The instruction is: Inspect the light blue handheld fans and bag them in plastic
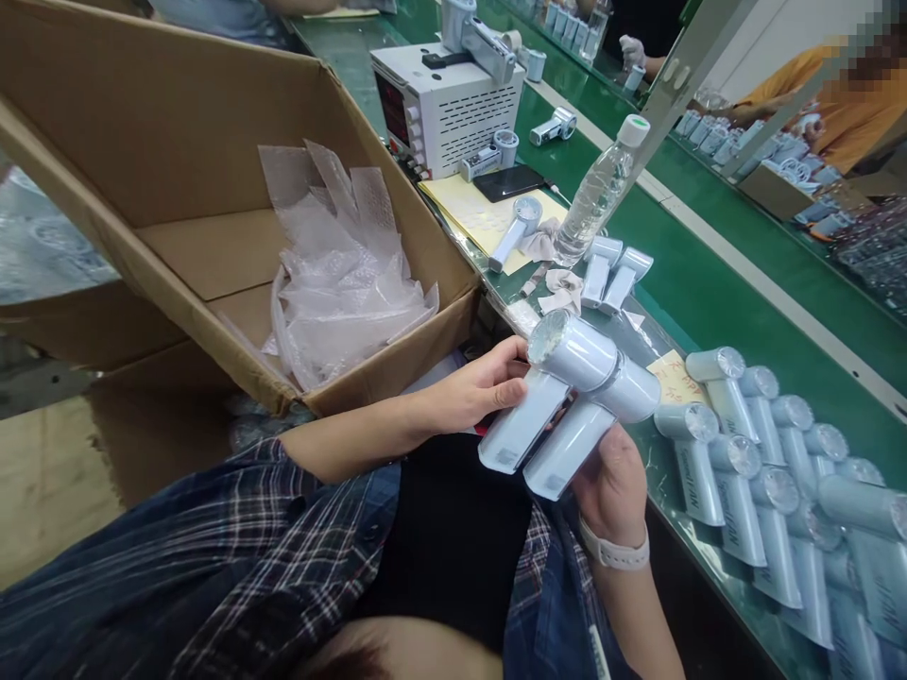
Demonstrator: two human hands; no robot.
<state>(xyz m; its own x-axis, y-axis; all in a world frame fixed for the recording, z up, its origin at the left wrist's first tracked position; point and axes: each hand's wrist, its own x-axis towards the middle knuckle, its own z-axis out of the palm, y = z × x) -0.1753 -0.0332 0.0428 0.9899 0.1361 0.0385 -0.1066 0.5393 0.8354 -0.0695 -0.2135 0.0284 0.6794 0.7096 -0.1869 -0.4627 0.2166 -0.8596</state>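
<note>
Two light-blue handheld fans are held side by side above my lap, their heads touching. My left hand (488, 382) is closed on the left fan (528, 416), thumb on its handle near the round head. Behind the right fan (577, 444), my right hand (613, 482) wraps round its handle from the far side, so some fingers are hidden. Both handles tilt down towards me. On the bench to the right lie rows of similar fans (737, 472), several with lettering on their handles.
An open cardboard box (213, 189) with bubble-wrap bags (347, 293) stands at left. A white power supply (453, 104), phone (508, 182), yellow paper (460, 203) and water bottle (595, 198) sit on the bench. Co-workers are across the green conveyor belt (744, 255).
</note>
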